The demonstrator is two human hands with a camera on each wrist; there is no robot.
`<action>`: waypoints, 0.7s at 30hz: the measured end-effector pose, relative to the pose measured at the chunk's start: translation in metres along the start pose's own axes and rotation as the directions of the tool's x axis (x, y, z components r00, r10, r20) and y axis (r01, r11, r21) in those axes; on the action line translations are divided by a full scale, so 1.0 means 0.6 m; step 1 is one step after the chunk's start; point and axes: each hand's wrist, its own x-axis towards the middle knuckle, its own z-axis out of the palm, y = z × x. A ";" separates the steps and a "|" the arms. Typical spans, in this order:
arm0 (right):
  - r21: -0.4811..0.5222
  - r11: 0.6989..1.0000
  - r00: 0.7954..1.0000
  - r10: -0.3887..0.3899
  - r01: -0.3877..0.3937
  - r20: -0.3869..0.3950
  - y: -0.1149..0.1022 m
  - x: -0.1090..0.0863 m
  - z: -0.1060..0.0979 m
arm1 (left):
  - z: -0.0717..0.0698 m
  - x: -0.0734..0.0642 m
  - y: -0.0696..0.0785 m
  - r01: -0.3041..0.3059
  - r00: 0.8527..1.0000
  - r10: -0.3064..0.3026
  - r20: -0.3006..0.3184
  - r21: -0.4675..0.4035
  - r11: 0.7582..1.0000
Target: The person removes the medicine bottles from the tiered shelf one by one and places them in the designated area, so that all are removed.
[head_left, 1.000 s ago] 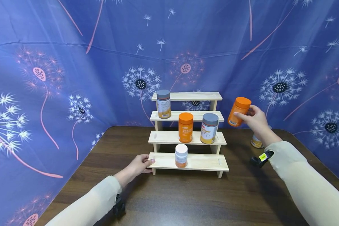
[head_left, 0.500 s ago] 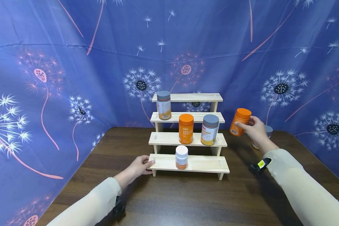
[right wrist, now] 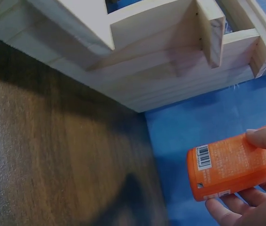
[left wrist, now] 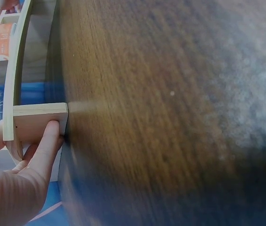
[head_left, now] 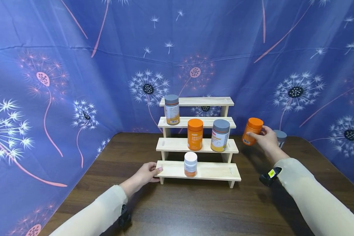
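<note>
The orange bottle (head_left: 251, 131) has come down since the earlier frame. The right hand (head_left: 265, 139) pinches it, tilted, at the stepped rack's (head_left: 215, 170) 3 o'clock; a gap separates bottle and rack. A grey-lidded jar (head_left: 280, 136) is partly hidden at that hand's 3 o'clock. Four containers (head_left: 195, 135) occupy the rack. Left hand (head_left: 145, 173) grips its lowest tier, 8 o'clock.
</note>
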 end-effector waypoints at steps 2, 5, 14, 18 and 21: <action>-0.006 1.000 1.000 0.009 -0.009 -0.011 0.005 0.000 0.000 | 0.001 -0.001 0.001 -0.004 1.000 0.004 0.002 0.000 1.000; -0.020 1.000 1.000 0.017 -0.017 -0.015 0.013 0.001 -0.002 | 0.002 -0.002 0.003 -0.005 1.000 0.005 0.004 -0.001 1.000; -0.070 0.995 0.998 0.067 -0.066 0.006 0.041 0.001 -0.009 | 0.001 -0.002 0.006 -0.004 1.000 0.003 0.016 0.007 1.000; -0.067 0.996 0.998 0.058 -0.057 0.012 0.052 0.001 -0.008 | 0.000 -0.001 0.003 0.005 1.000 -0.006 0.008 0.007 1.000; -0.049 0.997 0.998 0.064 -0.063 0.008 0.058 0.000 -0.007 | 0.000 0.000 0.001 0.003 1.000 -0.003 0.009 0.006 1.000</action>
